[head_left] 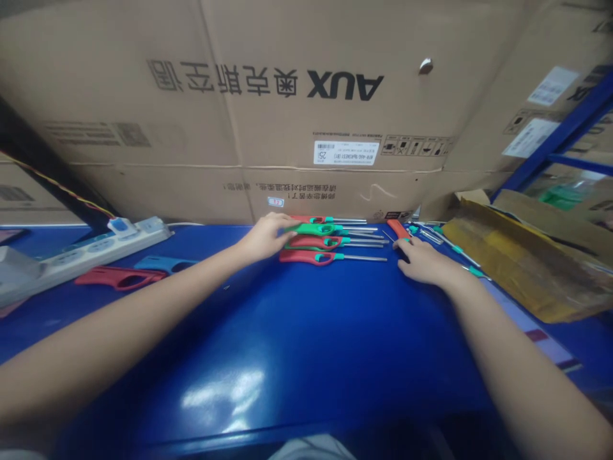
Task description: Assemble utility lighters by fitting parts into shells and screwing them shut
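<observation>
My left hand (269, 236) is closed on the handle end of a green gas lighter (313, 228). This lighter lies on top of a row of long-nosed lighters, red and green, with their metal tubes pointing right. The nearest in the row is a red lighter (306, 257). To the right, my right hand (422, 260) has its thumb and forefinger apart. Its fingertips reach the teal trigger end of an orange-red lighter (397, 229) lying aslant; the hand hides the rest of it. Just left of the fingers shows a thin dark rod (388, 236).
A large cardboard box (268, 147) walls off the back of the blue table (306, 358). At right, more lighter tubes (457, 246) lie beside a taped carton (522, 262). At left are a power strip (96, 249), a red handle piece (119, 277) and a blue one (165, 264).
</observation>
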`<state>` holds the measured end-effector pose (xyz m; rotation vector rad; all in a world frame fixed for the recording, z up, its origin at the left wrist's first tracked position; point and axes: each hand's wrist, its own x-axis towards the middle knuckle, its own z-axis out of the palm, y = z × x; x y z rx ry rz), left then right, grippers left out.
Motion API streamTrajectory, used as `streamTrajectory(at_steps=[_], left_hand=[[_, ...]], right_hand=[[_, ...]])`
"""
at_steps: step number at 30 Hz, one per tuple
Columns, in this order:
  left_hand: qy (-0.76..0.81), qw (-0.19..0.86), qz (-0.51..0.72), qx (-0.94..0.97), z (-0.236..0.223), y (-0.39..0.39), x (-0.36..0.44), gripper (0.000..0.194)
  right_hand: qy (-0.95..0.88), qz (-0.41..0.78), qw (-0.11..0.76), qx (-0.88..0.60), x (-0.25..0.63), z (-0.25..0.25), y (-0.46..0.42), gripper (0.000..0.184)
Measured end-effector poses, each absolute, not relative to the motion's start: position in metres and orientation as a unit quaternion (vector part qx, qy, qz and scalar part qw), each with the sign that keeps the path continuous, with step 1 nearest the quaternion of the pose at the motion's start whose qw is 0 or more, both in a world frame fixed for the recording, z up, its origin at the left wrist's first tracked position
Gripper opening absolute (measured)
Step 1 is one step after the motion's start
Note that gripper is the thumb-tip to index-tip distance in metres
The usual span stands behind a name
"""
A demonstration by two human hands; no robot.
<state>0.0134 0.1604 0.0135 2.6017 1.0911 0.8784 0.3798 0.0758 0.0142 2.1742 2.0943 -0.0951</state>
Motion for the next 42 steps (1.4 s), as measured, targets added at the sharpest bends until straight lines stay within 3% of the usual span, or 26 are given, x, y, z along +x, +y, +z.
streamTrajectory(at_steps=[11, 18, 22, 30, 35, 42], left_hand=[[0.395, 0.067, 0.312, 0.862, 0.006, 0.194, 0.032, 0.025], [0.399, 0.009, 0.309, 0.863, 0.020, 0.156, 0.017, 0.032], [0.392, -0.001, 0.240, 0.888, 0.022, 0.118, -0.019, 0.034], [0.482, 0.049, 0.057, 0.873, 0.044, 0.112, -0.129, 0.037], [0.575, 0.034, 0.019, 0.817, 0.054, 0.113, -0.164, 0.055], [0.560, 0.023, -0.039, 0.827, 0.050, 0.111, -0.166, 0.048]], right_hand=[[0.697, -0.024, 0.057, 0.714, 0.378, 0.016, 0.075, 0.043], [0.702, -0.011, 0.046, 0.710, 0.376, 0.017, 0.072, 0.046], [0.722, 0.024, 0.018, 0.691, 0.367, 0.020, 0.066, 0.050], [0.790, 0.004, -0.170, 0.589, 0.334, 0.025, 0.050, 0.028], [0.811, 0.034, -0.202, 0.548, 0.320, 0.025, 0.043, 0.029], [0.812, 0.019, -0.198, 0.549, 0.316, 0.022, 0.044, 0.031]])
